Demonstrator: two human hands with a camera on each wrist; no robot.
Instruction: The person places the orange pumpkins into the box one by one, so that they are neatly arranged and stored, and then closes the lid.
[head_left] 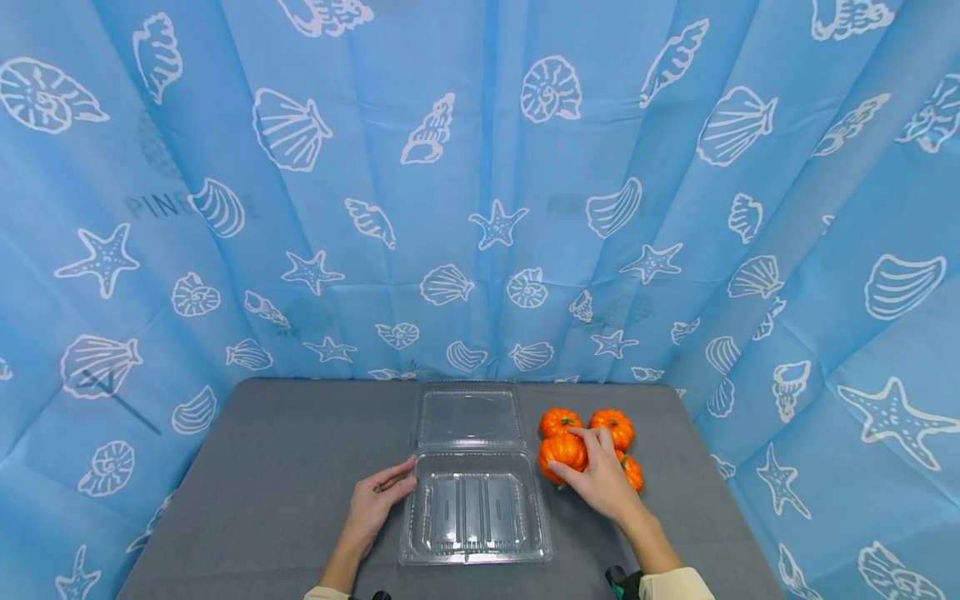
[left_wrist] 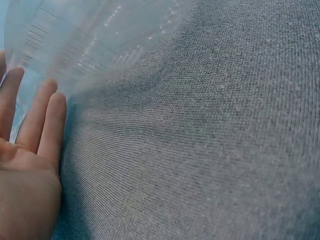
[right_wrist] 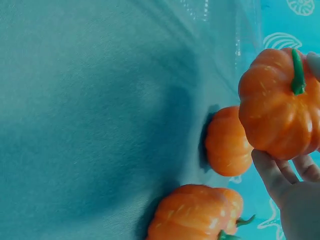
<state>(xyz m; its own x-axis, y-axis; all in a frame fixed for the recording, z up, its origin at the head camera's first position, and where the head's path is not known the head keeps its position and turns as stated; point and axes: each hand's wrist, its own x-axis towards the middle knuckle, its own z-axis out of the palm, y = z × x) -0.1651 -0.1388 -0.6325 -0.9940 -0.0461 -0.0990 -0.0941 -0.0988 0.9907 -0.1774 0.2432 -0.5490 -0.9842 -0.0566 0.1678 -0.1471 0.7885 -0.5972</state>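
Note:
My right hand holds a small orange toy pumpkin between thumb and fingers. In the right wrist view this pumpkin, with its green stem, is raised off the table. Three more pumpkins lie close by: one behind it, one at the back right and one partly hidden by the hand. A clear plastic clamshell box lies with its lid folded back. At its left edge, my left hand touches the rim with nearly straight fingers.
A grey cloth covers the table. Behind it and along both sides hangs a blue curtain printed with white shells and starfish. The pumpkins stand just right of the box.

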